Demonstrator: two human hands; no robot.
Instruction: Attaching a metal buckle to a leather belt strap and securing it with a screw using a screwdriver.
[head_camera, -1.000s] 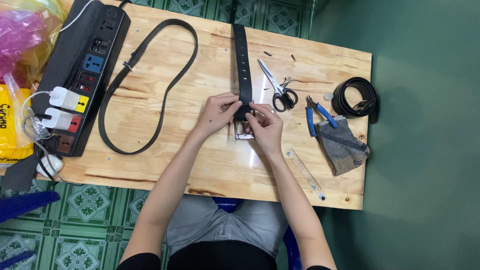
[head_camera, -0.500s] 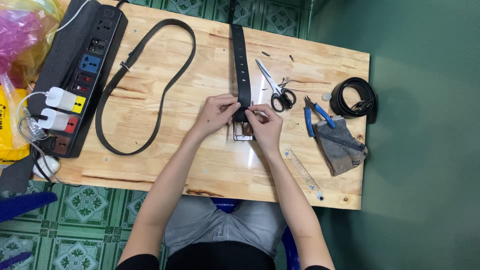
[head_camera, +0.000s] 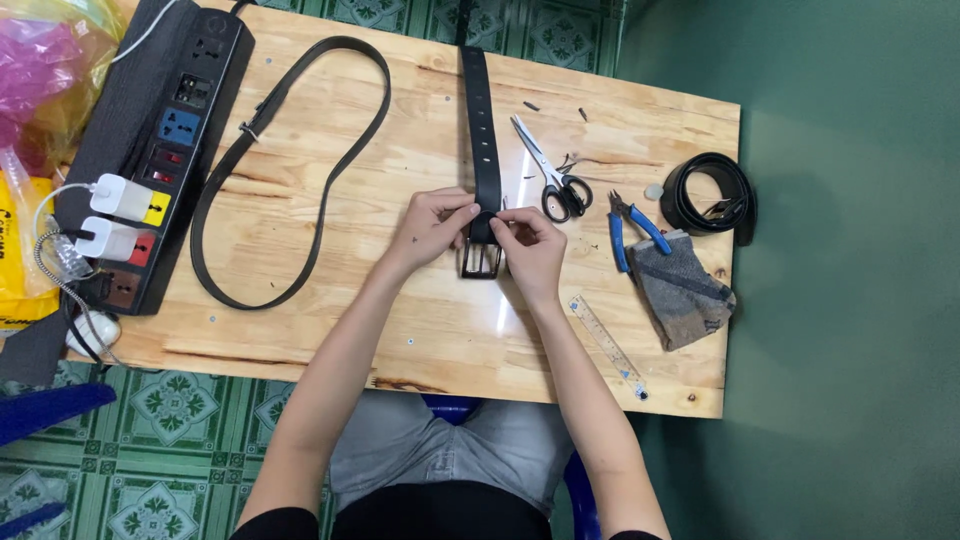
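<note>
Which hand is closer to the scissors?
The right hand. It pinches the black belt just below and left of the scissors. The left hand grips the belt from the other side, farther from them.

Belt: straight black leather strap (head_camera: 482, 130), matt, smooth
Buckle: rectangular dark metal frame (head_camera: 481, 262), slightly shiny
Table: pale varnished pinewood top (head_camera: 400, 310), glossy
Scissors, 1 o'clock: steel blades, black plastic handles (head_camera: 548, 172)
</note>
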